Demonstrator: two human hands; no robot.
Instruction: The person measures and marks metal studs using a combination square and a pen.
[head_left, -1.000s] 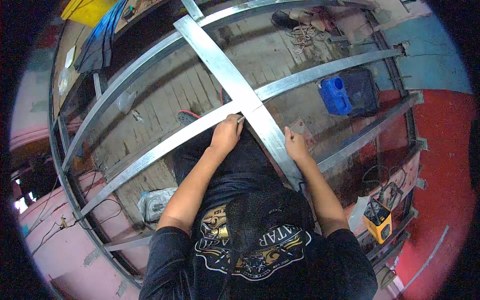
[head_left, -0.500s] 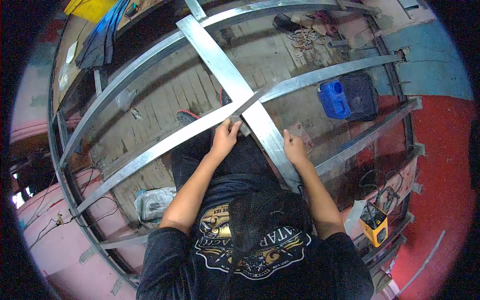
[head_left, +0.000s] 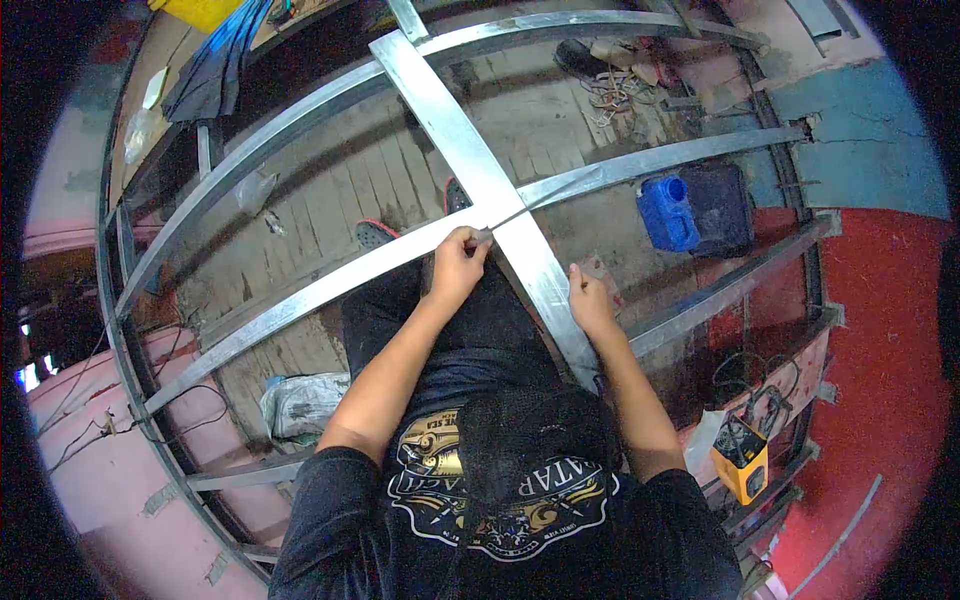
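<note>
My left hand (head_left: 460,262) is closed, in a pinch, on what looks like a try square. Its thin metal blade (head_left: 530,208) slants across the bright metal tube (head_left: 440,110), close to where that tube crosses another metal tube (head_left: 330,280). My fingers hide most of the square's other end. To the right of the long tube, near its edge, my right hand (head_left: 590,297) is curled closed with the thumb up. Whatever its fingers hold, if anything, is too small to make out.
Metal bars (head_left: 290,105) form a wide frame over a plank floor (head_left: 340,200). A blue plastic jug (head_left: 668,215) stands beside a black case (head_left: 722,210) at right. Lower right sits a yellow-and-black device (head_left: 742,465) with cables. Sandals and cords (head_left: 615,85) lie at the back.
My left hand has turned the square, so its blade lies flatter and points further right across the tube. My right hand stays beside the tube, still closed. The view has shifted slightly.
</note>
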